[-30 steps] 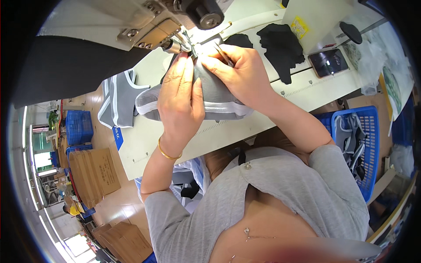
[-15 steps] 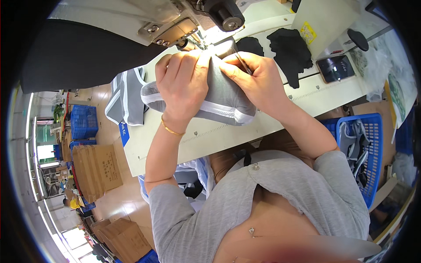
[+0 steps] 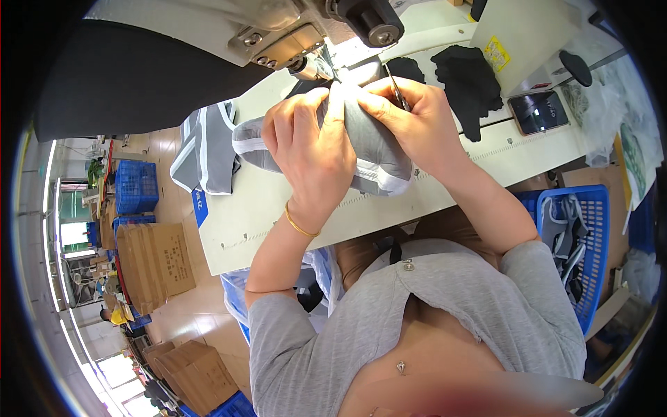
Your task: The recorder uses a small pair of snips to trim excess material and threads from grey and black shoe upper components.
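The grey fabric piece (image 3: pixel 379 139) has white trim (image 3: pixel 251 145).

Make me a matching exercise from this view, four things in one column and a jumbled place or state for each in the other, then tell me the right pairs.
Column one
1. Left hand
2. Right hand
3. Phone
4. Blue basket

Column two
A. On the white table, right of the black cloth
B. Holding grey pieces with white edging
C. On the grey padded piece, gold bracelet at its wrist
D. At the grey padded piece, with a slim dark tool in its grip

Pairs: 1-C, 2-D, 3-A, 4-B
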Demonstrator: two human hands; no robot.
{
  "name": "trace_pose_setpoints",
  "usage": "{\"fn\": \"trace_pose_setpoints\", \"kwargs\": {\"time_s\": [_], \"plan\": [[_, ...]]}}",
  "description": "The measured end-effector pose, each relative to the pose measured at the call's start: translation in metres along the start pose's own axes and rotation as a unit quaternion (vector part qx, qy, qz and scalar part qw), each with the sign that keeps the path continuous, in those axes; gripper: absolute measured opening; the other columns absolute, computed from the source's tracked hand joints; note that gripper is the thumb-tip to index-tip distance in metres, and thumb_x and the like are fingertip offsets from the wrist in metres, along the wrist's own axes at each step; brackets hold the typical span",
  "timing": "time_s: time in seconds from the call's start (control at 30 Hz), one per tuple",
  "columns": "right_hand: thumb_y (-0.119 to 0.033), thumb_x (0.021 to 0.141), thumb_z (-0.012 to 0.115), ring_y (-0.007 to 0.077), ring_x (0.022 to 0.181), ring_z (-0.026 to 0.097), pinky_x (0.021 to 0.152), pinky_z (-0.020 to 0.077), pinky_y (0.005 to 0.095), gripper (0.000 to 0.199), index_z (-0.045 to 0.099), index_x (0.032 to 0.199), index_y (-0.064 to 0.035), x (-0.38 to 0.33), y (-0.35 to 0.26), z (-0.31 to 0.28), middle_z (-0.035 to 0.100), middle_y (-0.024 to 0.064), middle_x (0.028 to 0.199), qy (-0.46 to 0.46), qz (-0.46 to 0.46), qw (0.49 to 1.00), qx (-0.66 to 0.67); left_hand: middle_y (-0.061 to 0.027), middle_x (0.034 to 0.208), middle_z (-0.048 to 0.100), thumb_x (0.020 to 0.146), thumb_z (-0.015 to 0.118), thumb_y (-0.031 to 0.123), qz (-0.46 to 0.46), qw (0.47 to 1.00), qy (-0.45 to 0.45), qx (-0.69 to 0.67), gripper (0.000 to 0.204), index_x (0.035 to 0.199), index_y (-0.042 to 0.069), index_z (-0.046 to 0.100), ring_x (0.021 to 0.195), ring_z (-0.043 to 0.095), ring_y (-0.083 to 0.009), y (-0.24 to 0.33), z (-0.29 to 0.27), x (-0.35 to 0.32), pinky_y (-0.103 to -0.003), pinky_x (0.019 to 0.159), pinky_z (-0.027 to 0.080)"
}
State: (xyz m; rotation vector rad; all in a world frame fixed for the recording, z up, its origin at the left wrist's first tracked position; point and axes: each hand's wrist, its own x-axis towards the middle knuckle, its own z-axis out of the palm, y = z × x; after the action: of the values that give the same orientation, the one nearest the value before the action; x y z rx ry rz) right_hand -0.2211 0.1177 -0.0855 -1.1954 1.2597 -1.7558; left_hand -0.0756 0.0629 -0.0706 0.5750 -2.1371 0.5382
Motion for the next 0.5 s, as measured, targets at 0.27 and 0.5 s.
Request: {"fn": "trace_pose_setpoints", "kwargs": {"time_s": [0.27,0.5], "plan": [[-0.013,0.087,0.068,0.0046,0.062,0.044,0.055,0.0411,0.0265,0.022,0.06,0.076,0.0046,0.005,0.002,0.002,0.058,0.0037,0.061,0.002,-0.014,1.0,-0.024,-0.0033,0.1,0.063,0.074,0.07,-0.004,-0.033,0.999,-0.031,-0.016,0.03,0.103,0.003,0.073,0.1,0.055,-0.0244,-0.003,-0.004,0.0,-0.039,0.093,0.036],[-0.017,0.089,0.066,0.0074,0.059,0.04,0.054,0.039,0.0292,0.026,0.057,0.076,0.0041,0.001,-0.001,-0.003,0.052,0.0071,0.059,0.001,-0.031,0.998,-0.058,-0.0116,0.125,0.058,0.088,0.066,0.041,0.044,0.995,0.044,-0.081,0.06,0.131,0.001,0.049,0.127,0.047,-0.0324,0.009,-0.009,-0.065,-0.058,0.109,0.024]]}}
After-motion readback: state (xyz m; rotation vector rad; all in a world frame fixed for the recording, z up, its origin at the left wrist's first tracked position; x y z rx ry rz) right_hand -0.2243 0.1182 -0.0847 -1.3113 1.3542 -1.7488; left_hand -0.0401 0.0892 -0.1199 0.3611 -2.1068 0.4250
